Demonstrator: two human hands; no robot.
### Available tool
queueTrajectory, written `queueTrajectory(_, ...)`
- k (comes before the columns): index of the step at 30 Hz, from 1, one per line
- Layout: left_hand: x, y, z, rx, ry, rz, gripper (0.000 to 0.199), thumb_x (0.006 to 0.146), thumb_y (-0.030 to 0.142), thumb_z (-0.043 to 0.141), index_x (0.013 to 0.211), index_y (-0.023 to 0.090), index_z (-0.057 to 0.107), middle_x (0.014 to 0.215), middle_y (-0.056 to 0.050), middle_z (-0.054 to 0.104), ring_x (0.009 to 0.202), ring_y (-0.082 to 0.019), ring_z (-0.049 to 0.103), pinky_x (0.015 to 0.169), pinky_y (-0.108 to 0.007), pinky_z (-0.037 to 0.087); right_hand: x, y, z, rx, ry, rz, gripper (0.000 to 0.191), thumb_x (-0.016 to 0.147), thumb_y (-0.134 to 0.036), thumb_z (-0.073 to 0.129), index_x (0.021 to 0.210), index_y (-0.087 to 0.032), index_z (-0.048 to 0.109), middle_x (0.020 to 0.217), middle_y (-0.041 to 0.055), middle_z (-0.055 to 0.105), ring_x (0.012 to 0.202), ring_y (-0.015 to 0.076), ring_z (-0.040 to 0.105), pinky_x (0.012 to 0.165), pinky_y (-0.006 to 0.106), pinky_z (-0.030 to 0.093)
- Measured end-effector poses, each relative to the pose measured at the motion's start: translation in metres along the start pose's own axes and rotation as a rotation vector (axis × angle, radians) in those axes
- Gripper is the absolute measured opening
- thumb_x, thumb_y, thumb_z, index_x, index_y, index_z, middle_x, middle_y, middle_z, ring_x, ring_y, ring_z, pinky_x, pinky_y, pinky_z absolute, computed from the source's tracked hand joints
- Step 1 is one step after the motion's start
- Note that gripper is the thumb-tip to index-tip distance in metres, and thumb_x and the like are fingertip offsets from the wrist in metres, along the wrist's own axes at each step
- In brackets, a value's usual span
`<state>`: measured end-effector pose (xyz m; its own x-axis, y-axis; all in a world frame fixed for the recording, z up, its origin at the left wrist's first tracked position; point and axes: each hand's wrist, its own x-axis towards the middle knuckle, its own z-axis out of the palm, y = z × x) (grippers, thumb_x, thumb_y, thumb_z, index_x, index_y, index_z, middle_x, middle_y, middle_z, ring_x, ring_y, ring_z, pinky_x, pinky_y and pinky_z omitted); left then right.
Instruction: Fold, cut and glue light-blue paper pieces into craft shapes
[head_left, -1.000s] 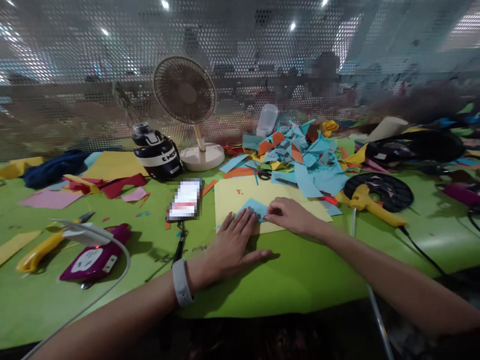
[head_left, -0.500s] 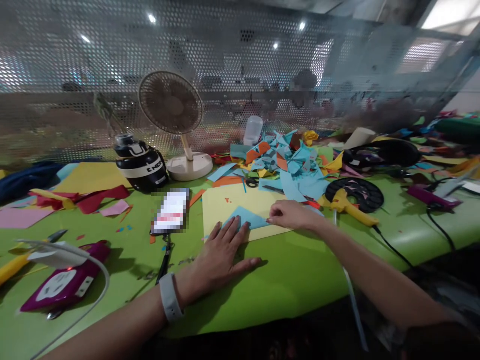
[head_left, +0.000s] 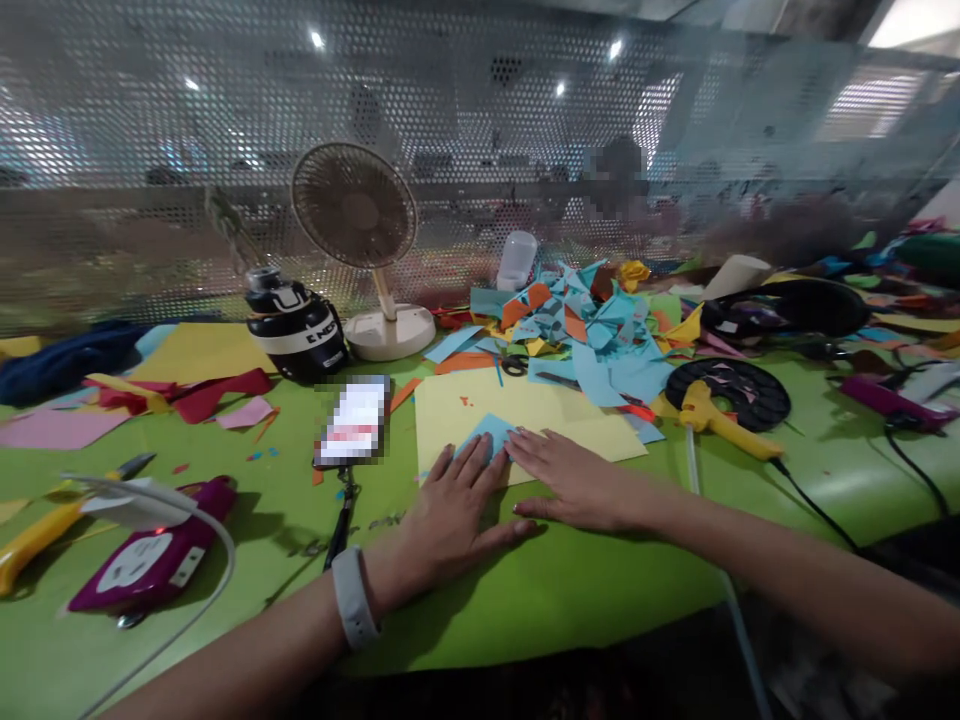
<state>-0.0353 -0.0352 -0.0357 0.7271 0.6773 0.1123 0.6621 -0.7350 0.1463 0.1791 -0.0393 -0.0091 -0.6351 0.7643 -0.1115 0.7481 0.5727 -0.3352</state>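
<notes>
A piece of blue paper lies on a pale yellow sheet at the middle of the table. My left hand rests flat with its fingers spread, the fingertips on the blue paper's left part. From the right, my right hand lies flat too, its fingertips pressing the blue paper's right part close to my left fingers. Most of the blue paper is hidden under both hands; its upper edge shows between them. Small orange scraps sit on the yellow sheet above it.
Behind are a heap of blue paper scraps, scissors, a fan and a black bottle. A yellow hot glue gun lies right. Left are a phone, a purple power strip and another yellow-handled tool.
My right hand has gone from pinching at the blue paper's right corner to lying flat on it, nearer my left hand. The left hand stays on the paper. The view has shifted slightly.
</notes>
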Motion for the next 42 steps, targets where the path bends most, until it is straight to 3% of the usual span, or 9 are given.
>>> queueTrajectory(14, 0.0, 0.003, -0.002, -0.077, -0.04, -0.044, 0.087, 0.085, 0.072, 0.023, 0.147, 0.012, 0.021, 0.154, -0.017, 0.018, 0.143, -0.03, 0.01, 0.114, -0.051, 0.011, -0.001, 0.013, 0.016, -0.034, 0.062, -0.014, 0.08, 0.087, -0.065, 0.036, 0.148, -0.013, 0.026, 0.154, 0.0149, 0.02, 0.142, 0.0293, 0.017, 0.116, 0.048, 0.015)
queueTrajectory(21, 0.0, 0.002, -0.006, -0.077, -0.065, -0.015, 0.087, 0.085, 0.072, 0.025, 0.147, 0.013, 0.022, 0.155, -0.017, 0.017, 0.143, -0.029, 0.01, 0.114, -0.05, 0.012, -0.001, 0.004, 0.006, -0.074, -0.028, 0.014, 0.087, 0.087, -0.069, 0.029, 0.147, -0.007, 0.023, 0.154, 0.018, 0.014, 0.143, 0.0286, 0.012, 0.116, 0.051, 0.01)
queueTrajectory(29, -0.024, -0.013, -0.016, -0.003, -0.138, -0.108, 0.097, 0.082, 0.074, 0.029, 0.146, 0.001, 0.022, 0.153, -0.022, 0.013, 0.142, -0.033, 0.011, 0.114, -0.047, 0.018, -0.03, 0.008, -0.001, -0.08, -0.032, 0.128, 0.089, 0.087, -0.07, 0.025, 0.148, -0.006, 0.018, 0.154, 0.0155, 0.009, 0.143, 0.0272, 0.009, 0.117, 0.047, 0.007)
queueTrajectory(33, -0.033, -0.019, -0.015, 0.021, -0.095, -0.11, 0.093, 0.083, 0.072, 0.03, 0.146, 0.004, 0.022, 0.153, -0.019, 0.016, 0.141, -0.031, 0.015, 0.113, -0.047, 0.02, -0.039, 0.012, -0.002, -0.132, -0.027, 0.166, 0.09, 0.087, -0.07, 0.024, 0.148, -0.005, 0.019, 0.154, 0.0162, 0.011, 0.143, 0.0276, 0.01, 0.117, 0.046, 0.007)
queueTrajectory(36, -0.032, -0.02, -0.016, 0.017, -0.109, -0.119, 0.094, 0.083, 0.073, 0.03, 0.146, 0.003, 0.023, 0.152, -0.02, 0.017, 0.141, -0.032, 0.017, 0.113, -0.049, 0.021, -0.035, 0.008, -0.016, -0.16, -0.084, 0.17, 0.086, 0.089, -0.067, 0.024, 0.146, -0.003, 0.026, 0.153, 0.0192, 0.019, 0.142, 0.0292, 0.017, 0.115, 0.047, 0.011)
queueTrajectory(38, -0.032, -0.019, -0.016, 0.012, -0.116, -0.118, 0.097, 0.082, 0.074, 0.03, 0.145, 0.001, 0.022, 0.151, -0.021, 0.017, 0.141, -0.033, 0.017, 0.112, -0.051, 0.021, -0.026, 0.002, -0.031, -0.165, -0.106, 0.171, 0.076, 0.09, -0.062, 0.033, 0.141, -0.006, 0.039, 0.149, 0.0207, 0.032, 0.138, 0.0313, 0.027, 0.113, 0.046, 0.017)
queueTrajectory(42, -0.034, -0.021, -0.012, 0.011, -0.076, -0.098, 0.095, 0.082, 0.073, 0.033, 0.147, 0.006, 0.019, 0.151, -0.021, 0.02, 0.141, -0.033, 0.017, 0.112, -0.051, 0.022, 0.008, -0.015, -0.057, -0.071, 0.016, 0.248, 0.044, 0.087, -0.044, 0.053, 0.113, -0.01, 0.061, 0.126, 0.0201, 0.057, 0.123, 0.0333, 0.046, 0.101, 0.043, 0.032)
